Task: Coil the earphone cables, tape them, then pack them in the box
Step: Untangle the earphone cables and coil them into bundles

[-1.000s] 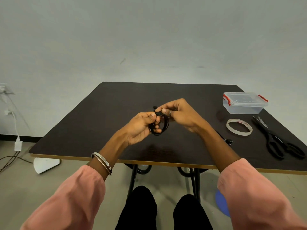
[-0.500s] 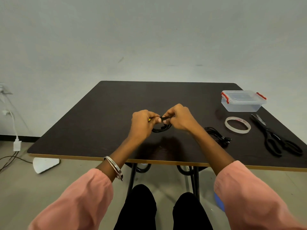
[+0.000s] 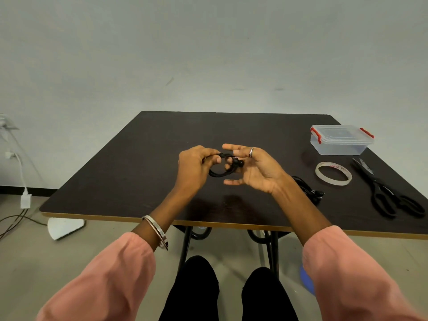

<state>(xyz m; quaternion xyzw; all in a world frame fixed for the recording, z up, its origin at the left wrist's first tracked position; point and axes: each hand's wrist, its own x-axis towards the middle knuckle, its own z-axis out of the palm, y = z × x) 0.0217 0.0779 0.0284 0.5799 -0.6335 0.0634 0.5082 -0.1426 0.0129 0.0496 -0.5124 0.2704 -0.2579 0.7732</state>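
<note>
Head view shows our left hand (image 3: 193, 167) gripping the coiled earphone cable (image 3: 222, 166) above the counter (image 3: 143, 163); right hand (image 3: 251, 169) fingers (image 3: 231, 147) released beside it; the tape roll (image 3: 333, 173) lies rightward, nearer our right hand.

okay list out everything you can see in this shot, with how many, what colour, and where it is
coiled earphone cable: 1, black, held above the table centre
second earphone cable: 1, black, on table by the right forearm
tape roll: 1, clear, table right
scissors: 1, black, far right of table
plastic box: 1, clear with red latches, lid on, back right of table
table: 1, dark brown
wall charger and cables: white and dark, floor at left
left hand: grips the coil
right hand: fingers spread, touching the coil; ring on one finger
</note>
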